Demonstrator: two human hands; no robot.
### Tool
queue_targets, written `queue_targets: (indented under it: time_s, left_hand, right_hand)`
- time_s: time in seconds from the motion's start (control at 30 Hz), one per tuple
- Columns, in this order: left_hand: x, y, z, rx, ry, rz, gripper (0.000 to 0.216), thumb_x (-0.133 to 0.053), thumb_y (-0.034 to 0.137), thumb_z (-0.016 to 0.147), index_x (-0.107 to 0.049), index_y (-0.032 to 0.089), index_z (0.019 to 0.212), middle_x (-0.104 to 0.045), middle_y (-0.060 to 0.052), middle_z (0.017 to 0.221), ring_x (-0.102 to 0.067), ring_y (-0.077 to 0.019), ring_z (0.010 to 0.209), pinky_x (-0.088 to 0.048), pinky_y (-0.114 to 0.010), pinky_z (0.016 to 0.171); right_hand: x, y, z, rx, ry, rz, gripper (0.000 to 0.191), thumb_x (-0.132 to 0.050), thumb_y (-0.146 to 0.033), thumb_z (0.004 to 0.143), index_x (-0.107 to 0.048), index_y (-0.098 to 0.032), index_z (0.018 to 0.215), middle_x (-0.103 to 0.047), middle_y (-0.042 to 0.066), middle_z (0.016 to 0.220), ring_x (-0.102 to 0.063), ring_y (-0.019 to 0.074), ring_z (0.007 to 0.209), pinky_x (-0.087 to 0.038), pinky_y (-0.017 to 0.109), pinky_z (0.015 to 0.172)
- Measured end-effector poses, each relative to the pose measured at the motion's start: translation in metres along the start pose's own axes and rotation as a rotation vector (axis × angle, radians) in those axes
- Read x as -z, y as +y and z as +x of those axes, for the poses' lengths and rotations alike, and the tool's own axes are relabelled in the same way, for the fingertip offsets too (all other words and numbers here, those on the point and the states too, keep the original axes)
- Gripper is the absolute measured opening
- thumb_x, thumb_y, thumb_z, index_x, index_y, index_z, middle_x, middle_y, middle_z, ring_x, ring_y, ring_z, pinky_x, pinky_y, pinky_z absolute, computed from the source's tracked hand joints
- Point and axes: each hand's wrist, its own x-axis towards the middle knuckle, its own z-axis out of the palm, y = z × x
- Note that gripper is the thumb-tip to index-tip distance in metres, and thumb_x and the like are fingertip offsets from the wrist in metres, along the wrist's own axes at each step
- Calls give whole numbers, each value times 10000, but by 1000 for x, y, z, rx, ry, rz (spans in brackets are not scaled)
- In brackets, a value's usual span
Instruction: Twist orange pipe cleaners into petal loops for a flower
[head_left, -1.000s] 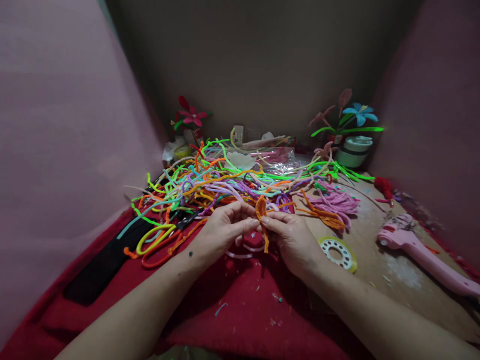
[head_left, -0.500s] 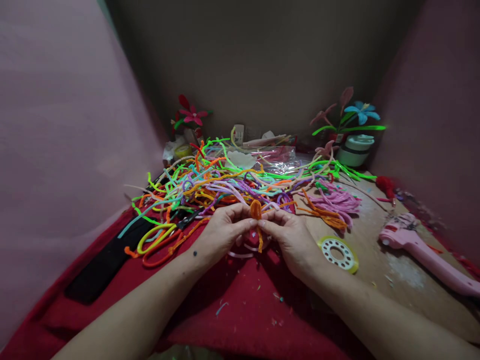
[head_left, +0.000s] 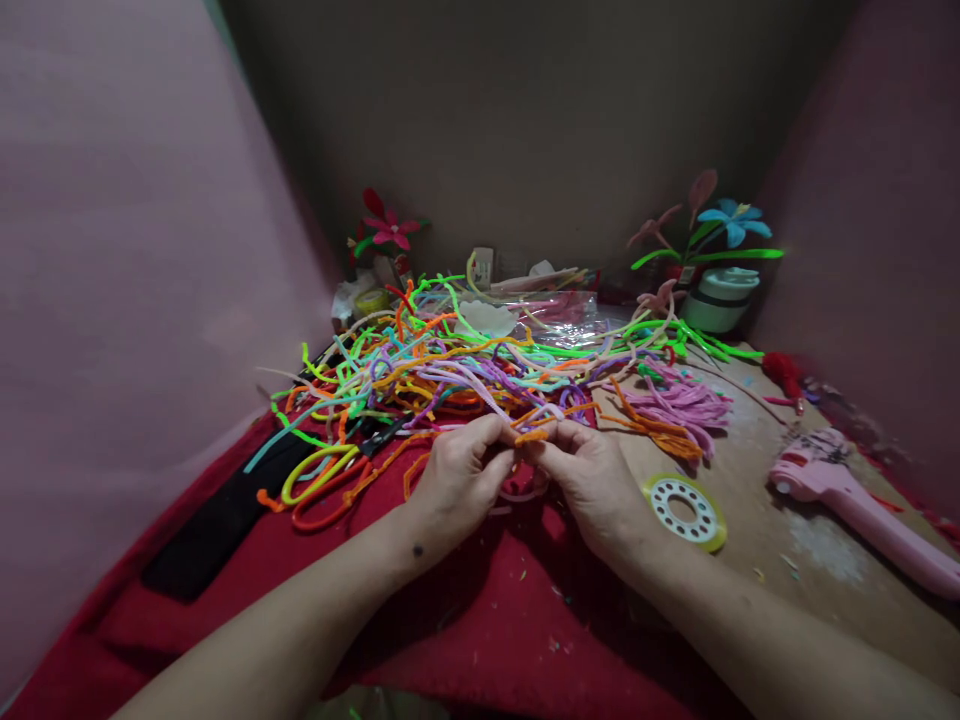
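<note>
Between my two hands is a short folded piece of orange pipe cleaner (head_left: 532,437). My left hand (head_left: 469,470) pinches it at its left end with thumb and forefinger. At the other end, my right hand (head_left: 589,475) has its thumb and forefinger closed on it. Just beyond my fingers spreads a tangled heap of pipe cleaners (head_left: 450,365) in many colours. A bundle of pink pipe cleaners (head_left: 686,400) lies to the right of the heap, with some orange ones (head_left: 660,432) beside it.
Right of my right hand are a roll of yellow tape (head_left: 684,512) and a pink glue gun (head_left: 847,500) on a brown board (head_left: 757,545). A black flat object (head_left: 202,550) lies left on the red cloth (head_left: 420,640). Pipe-cleaner flowers (head_left: 731,222) stand behind.
The orange pipe cleaner has turned from an upright loop with a hanging tail to lying sideways between my fingers. My left hand has rolled over slightly, and the view has shifted a little.
</note>
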Motion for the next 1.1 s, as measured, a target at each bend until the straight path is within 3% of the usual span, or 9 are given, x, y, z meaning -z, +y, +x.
queue_targets:
  time_s: [0.1, 0.2, 0.5, 0.6, 0.73, 0.83, 0.97, 1.1]
  left_hand:
    - [-1, 0, -3, -173, 10, 151, 101, -466, 135, 813, -555, 169, 778, -572, -7, 707, -530, -109, 643, -410, -211, 629]
    - [0, 2, -4, -310, 0, 246, 119, -435, 131, 835, -532, 165, 776, -553, -23, 717, -519, -117, 653, -409, -219, 629]
    - [-6, -3, -7, -399, 53, 303, 125, -418, 106, 845, -526, 147, 798, -544, -21, 681, -518, -115, 606, -410, -220, 587]
    - [-8, -5, -7, -367, 45, 308, 133, -407, 115, 842, -524, 145, 787, -535, -23, 681, -506, -119, 599, -405, -234, 588]
    - [-10, -5, -7, -137, 42, 161, 130, -432, 128, 810, -495, 165, 703, -504, 10, 621, -468, -106, 554, -375, -222, 551]
    - [-8, -3, -6, -51, 28, 72, 124, -441, 146, 810, -496, 167, 701, -515, 14, 636, -473, -101, 572, -374, -216, 564]
    - [-6, 0, -6, -103, 35, 80, 116, -441, 144, 814, -484, 164, 708, -495, 23, 637, -459, -90, 571, -365, -212, 575]
    - [-8, -1, -6, -160, 24, 101, 115, -434, 147, 812, -479, 163, 707, -476, 22, 638, -443, -92, 575, -355, -222, 580]
  right_hand:
    - [0, 1, -1, -2, -25, 63, 82, -638, -193, 594, -608, -156, 660, -566, -35, 591, -470, 91, 527, -363, 229, 524]
    - [-1, 0, -1, -37, -28, 102, 106, -550, -130, 570, -610, -156, 653, -550, -48, 542, -446, 81, 483, -352, 218, 493]
    - [0, -4, -2, -38, 19, -200, 87, -530, -176, 575, -540, -169, 661, -464, -79, 466, -354, 68, 392, -276, 209, 416]
    - [1, -3, -4, 120, 24, -442, 44, -505, -188, 614, -537, -173, 640, -480, -52, 516, -395, 90, 461, -316, 226, 466]
    - [2, -2, -6, 319, 49, -681, 56, -481, -178, 651, -536, -176, 639, -531, -7, 626, -465, 128, 598, -368, 256, 591]
    - [2, 0, -4, 219, 9, -539, 55, -467, -195, 652, -515, -176, 670, -497, -21, 609, -426, 115, 550, -353, 249, 539]
    - [2, 1, 0, 51, -56, -308, 54, -459, -193, 631, -485, -179, 676, -434, -50, 549, -375, 96, 480, -311, 235, 470]
    - [3, 0, -1, 71, -60, -356, 107, -462, -184, 638, -521, -173, 727, -484, -38, 597, -393, 97, 498, -322, 237, 484]
